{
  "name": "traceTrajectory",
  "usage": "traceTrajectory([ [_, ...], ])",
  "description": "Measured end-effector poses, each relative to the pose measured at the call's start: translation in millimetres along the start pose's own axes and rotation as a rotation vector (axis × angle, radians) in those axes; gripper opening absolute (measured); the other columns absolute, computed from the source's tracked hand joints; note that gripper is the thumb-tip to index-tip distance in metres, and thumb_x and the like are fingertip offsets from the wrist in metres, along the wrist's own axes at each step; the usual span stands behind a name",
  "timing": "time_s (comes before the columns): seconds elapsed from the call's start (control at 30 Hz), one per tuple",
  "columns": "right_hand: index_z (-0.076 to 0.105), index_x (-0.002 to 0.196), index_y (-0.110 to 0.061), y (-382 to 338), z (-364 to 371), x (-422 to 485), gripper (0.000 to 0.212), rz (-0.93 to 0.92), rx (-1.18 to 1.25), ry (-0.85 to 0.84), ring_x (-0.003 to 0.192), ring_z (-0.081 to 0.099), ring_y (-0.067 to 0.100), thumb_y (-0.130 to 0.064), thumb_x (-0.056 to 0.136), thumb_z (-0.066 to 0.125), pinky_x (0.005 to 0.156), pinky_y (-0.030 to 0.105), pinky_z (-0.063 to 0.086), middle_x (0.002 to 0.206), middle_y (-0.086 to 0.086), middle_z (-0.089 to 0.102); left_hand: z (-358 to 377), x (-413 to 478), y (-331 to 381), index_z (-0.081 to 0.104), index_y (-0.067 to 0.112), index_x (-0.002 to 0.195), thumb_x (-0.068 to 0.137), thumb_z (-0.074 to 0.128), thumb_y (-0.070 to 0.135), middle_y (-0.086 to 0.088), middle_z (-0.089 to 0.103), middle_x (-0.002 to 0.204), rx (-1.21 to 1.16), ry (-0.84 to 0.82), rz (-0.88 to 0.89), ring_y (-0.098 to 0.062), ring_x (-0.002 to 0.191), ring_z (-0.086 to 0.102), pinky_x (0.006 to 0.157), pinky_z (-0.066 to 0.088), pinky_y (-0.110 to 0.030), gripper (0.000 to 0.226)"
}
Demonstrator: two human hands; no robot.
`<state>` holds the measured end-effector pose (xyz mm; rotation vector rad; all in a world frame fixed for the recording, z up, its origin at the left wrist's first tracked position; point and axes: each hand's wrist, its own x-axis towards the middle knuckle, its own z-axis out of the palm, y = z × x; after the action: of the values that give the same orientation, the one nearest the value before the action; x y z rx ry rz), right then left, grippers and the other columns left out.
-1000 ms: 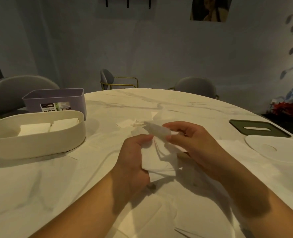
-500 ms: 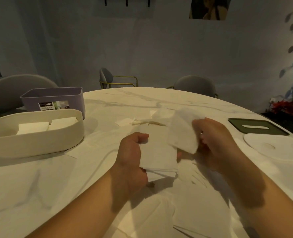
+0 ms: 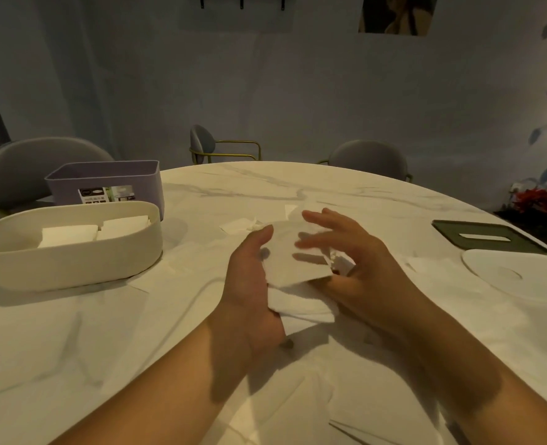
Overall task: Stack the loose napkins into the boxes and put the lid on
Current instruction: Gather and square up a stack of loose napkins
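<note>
Head cam, cream box (image 3: 73, 264) w/ 2 napkin stacks (image 3: 70, 236), left hand (image 3: 252, 284) grips napkins (image 3: 297, 264)

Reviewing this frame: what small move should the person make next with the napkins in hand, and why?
Probably bring the right hand, whose fingers are spread over the napkin stack, down to square it. The left hand grips the stack, and its layers look uneven, with lower edges sticking out. Once tidy, it could go into the cream box, which already holds two piles.
</note>
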<state>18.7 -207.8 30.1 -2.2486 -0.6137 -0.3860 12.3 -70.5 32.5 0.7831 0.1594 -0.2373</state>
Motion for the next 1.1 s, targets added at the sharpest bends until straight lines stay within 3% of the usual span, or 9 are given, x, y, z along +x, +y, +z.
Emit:
traceTrajectory([
  [0.1, 0.057, 0.089, -0.056, -2.4, -1.9, 1.5, 0.037, -0.032, 0.006, 0.006, 0.135, 0.025, -0.004, -0.023, 0.082, 0.071, 0.111, 0.041, 0.035, 0.130, -0.040, 0.033, 1.4, -3.3, 2.2, 0.059, 0.012, 0.097, 0.090, 0.054, 0.027, -0.010, 0.067, 0.059, 0.007, 0.022, -0.008, -0.026, 0.049, 0.065, 0.051, 0.053, -0.029, 0.017],
  [0.23, 0.064, 0.076, -0.056, -0.4, 3.2, 2.1, 0.028, -0.062, 0.006, -0.022, 0.135, 0.023, -0.008, -0.029, 0.084, 0.067, 0.116, 0.041, 0.026, 0.126, -0.045, 0.035, -1.7, 0.1, 4.4, 0.060, 0.009, 0.115, 0.088, 0.053, 0.022, -0.014, 0.068, 0.083, -0.040, 0.006, -0.037, -0.031, 0.065, 0.064, 0.063, 0.053, -0.035, 0.031],
  [0.33, 0.065, 0.091, -0.057, 2.9, 0.1, 1.2, 0.017, -0.094, 0.027, -0.070, 0.135, 0.026, -0.008, -0.043, 0.082, 0.060, 0.113, 0.028, 0.027, 0.138, -0.036, 0.038, -3.4, 1.5, 8.9, 0.060, 0.005, 0.118, 0.086, 0.048, 0.018, -0.016, 0.067, 0.083, -0.052, 0.003, -0.082, -0.032, 0.064, 0.063, 0.058, 0.052, -0.037, 0.036],
  [0.4, 0.063, 0.100, -0.051, 6.0, -4.0, 2.0, 0.022, -0.085, 0.106, 0.030, 0.125, 0.043, -0.006, -0.037, 0.083, 0.058, 0.104, 0.020, 0.038, 0.131, -0.028, 0.050, -7.1, 4.6, 17.2, 0.060, 0.003, 0.102, 0.089, 0.045, 0.017, -0.017, 0.067, 0.078, -0.047, 0.067, -0.044, -0.032, 0.064, 0.062, 0.057, 0.050, -0.037, 0.024],
  [0.53, 0.060, 0.085, -0.043, 10.2, -10.2, 6.0, 0.021, 0.108, 0.127, 0.264, 0.086, 0.062, 0.004, -0.023, 0.089, 0.060, 0.069, 0.017, 0.053, 0.095, -0.020, 0.063, -16.6, 11.0, 46.0, 0.053, 0.013, 0.084, 0.094, 0.042, 0.012, -0.008, 0.059, 0.079, -0.088, 0.210, 0.117, -0.026, 0.069, 0.056, 0.057, 0.048, -0.033, 0.015],
  [0.67, 0.063, 0.097, -0.034, 14.9, -2.9, 2.4, 0.012, 0.274, 0.038, 0.137, 0.080, 0.061, 0.008, -0.026, 0.089, 0.062, 0.072, 0.020, 0.052, 0.091, -0.017, 0.062, -34.7, 22.5, 62.3, 0.057, 0.018, 0.096, 0.096, 0.039, 0.012, -0.002, 0.062, 0.086, -0.164, 0.237, 0.206, -0.021, 0.073, 0.058, 0.048, 0.048, -0.030, 0.019],
  [0.73, 0.060, 0.110, -0.033, 13.2, 1.7, 0.5, 0.024, 0.291, -0.061, 0.052, 0.082, 0.059, 0.004, -0.033, 0.087, 0.064, 0.075, 0.019, 0.049, 0.098, -0.018, 0.059, -40.5, 26.8, 64.4, 0.054, 0.019, 0.112, 0.096, 0.038, 0.012, -0.003, 0.062, 0.092, -0.180, 0.261, 0.217, -0.024, 0.078, 0.058, 0.055, 0.045, -0.034, 0.024],
  [0.93, 0.049, 0.124, -0.035, 1.4, 4.6, -0.7, 0.050, 0.363, -0.218, -0.085, 0.085, 0.054, 0.005, -0.051, 0.079, 0.065, 0.077, 0.021, 0.046, 0.105, -0.013, 0.056, -43.6, 32.8, 62.7, 0.053, 0.022, 0.119, 0.095, 0.039, 0.012, -0.003, 0.062, 0.096, -0.204, 0.287, 0.217, -0.025, 0.080, 0.058, 0.055, 0.043, -0.037, 0.030],
  [1.1, 0.043, 0.130, -0.034, -2.6, 12.3, -1.8, 0.062, 0.402, -0.181, -0.094, 0.085, 0.052, 0.005, -0.048, 0.075, 0.070, 0.074, 0.022, 0.046, 0.100, -0.013, 0.054, -44.2, 35.3, 58.5, 0.056, 0.018, 0.105, 0.094, 0.041, 0.011, -0.005, 0.062, 0.103, -0.200, 0.310, 0.220, -0.027, 0.084, 0.059, 0.066, 0.048, -0.040, 0.020],
])
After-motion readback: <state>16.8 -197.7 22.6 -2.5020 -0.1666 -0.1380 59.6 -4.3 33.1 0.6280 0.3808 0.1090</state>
